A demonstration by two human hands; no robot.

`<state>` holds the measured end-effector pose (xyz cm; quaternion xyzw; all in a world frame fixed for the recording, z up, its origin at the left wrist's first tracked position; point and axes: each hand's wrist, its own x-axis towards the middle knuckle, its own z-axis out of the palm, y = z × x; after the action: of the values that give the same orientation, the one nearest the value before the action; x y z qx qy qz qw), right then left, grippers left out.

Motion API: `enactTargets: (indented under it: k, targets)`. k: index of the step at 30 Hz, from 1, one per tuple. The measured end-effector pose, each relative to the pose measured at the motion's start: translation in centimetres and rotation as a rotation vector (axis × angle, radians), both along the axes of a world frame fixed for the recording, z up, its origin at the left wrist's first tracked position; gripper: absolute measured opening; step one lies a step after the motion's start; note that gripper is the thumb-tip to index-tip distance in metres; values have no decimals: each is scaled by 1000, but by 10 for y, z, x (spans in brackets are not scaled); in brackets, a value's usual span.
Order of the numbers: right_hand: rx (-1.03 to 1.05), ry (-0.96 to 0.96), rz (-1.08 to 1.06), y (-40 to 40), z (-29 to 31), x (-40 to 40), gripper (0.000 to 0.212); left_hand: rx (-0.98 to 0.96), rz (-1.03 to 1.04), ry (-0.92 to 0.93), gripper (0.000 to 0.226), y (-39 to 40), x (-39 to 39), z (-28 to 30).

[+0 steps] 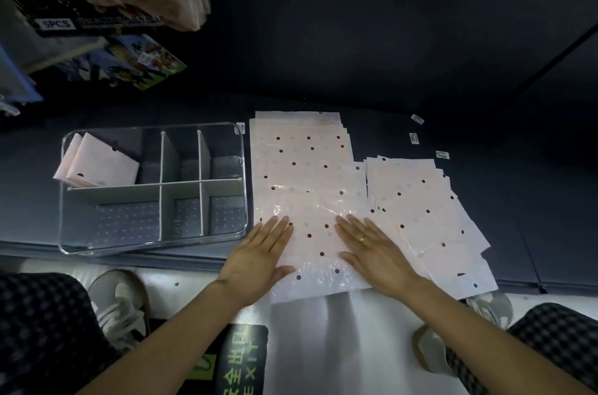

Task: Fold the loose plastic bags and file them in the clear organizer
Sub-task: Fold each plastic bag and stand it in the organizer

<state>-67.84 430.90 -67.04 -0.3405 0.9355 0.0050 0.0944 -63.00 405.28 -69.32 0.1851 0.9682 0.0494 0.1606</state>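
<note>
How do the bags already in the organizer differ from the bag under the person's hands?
The filed bags are folded small and stand leaning in the clear organizer; the bag under the hands lies flat and spread, pressed by the left hand and right hand. Both are pale pink with dots.

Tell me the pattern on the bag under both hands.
Pale pink bag with dark red dots; head view.

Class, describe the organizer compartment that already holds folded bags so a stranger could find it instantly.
Start at the clear organizer left of the spread dotted bags. Go to its far-left compartment. It alone holds folded bags, leaning upright; no bags show in the others.
</note>
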Motion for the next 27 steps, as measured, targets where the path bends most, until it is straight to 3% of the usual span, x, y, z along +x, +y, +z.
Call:
enactTargets:
  k: [5,10,13,20,23,27]
  targets:
    - [-156,147,-102,20,6,-2,27,36,77,12,77,-3,9,2]
    - [-439,70,-242,-11,2,-13,12,92,113,14,76,-3,11,1]
    - [-457,-2,-252,-24,-7,-19,11,161,148,0,75,-3,11,1]
    - [-361,160,-109,-31,-7,-22,11,222,202,7,71,2,10,1]
    - [-315,59,-150,-32,-5,-27,3,281,205,65,66,5,10,7]
    - [-326,-260,-215,-23,12,-28,13,362,152,291,54,10,9,27]
